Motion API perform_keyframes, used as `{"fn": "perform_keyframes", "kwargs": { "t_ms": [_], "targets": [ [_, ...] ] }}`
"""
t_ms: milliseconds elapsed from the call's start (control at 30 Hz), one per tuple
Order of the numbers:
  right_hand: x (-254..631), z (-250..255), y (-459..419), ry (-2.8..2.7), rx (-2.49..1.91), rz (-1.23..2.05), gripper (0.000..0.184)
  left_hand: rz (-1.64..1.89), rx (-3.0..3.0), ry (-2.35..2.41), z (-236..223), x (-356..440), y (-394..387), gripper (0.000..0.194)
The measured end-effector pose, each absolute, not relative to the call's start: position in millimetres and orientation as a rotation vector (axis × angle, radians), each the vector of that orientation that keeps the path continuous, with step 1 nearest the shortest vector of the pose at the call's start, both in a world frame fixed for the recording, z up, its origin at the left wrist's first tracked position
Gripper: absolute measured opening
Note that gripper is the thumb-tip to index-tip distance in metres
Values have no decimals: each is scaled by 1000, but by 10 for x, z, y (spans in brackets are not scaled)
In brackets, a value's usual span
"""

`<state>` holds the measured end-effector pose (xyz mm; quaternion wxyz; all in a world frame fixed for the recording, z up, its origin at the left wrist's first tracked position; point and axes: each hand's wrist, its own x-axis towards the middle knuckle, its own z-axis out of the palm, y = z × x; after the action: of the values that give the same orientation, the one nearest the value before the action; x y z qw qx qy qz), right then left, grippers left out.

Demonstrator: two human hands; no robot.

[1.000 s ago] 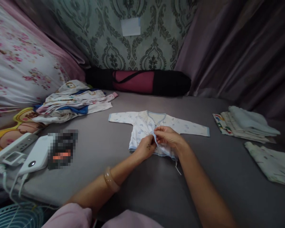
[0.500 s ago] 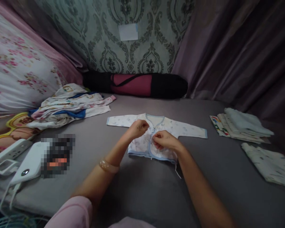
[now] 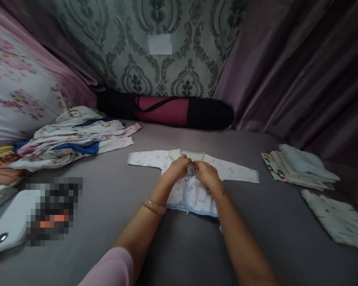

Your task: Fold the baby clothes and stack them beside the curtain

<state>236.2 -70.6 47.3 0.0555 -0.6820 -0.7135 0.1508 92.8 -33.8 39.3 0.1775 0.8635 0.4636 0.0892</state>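
Note:
A small white baby shirt (image 3: 199,194) with light blue trim and a faint print lies spread out, sleeves stretched to both sides. My left hand (image 3: 179,167), below a bracelet-wearing wrist, is closed at the upper front of the shirt. Close beside it, my right hand (image 3: 208,173) is also closed, fingertips pinching at the front opening. Between the two hands a bit of the shirt's front bunches up. Whether it is cloth or a tie string in the fingertips is too small to tell. The lower front flap curves open at the hem.
At the left lies a heap of clothes (image 3: 74,137), with a white power bank (image 3: 14,218) and a blurred-out item nearer. Folded clothes (image 3: 301,165) and another folded garment (image 3: 335,216) are at the right. A long black and maroon bag (image 3: 164,110) lies along the wall.
My hands have come closer together at the shirt's upper front, and the cloth between them is now bunched. The view has shifted slightly.

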Motion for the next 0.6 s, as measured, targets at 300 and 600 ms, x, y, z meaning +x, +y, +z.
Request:
{"fn": "perform_keyframes", "kwargs": {
  "t_ms": [300, 600],
  "targets": [
    [2449, 431, -693, -2155, -2038, 462, 20, 356, 2412, 1281, 373, 890, -308, 28],
    [2690, 186, -529, -1713, -1651, 913, 4, 522, 2304, 1478, 495, 995, -424, 24]
  ]
}}
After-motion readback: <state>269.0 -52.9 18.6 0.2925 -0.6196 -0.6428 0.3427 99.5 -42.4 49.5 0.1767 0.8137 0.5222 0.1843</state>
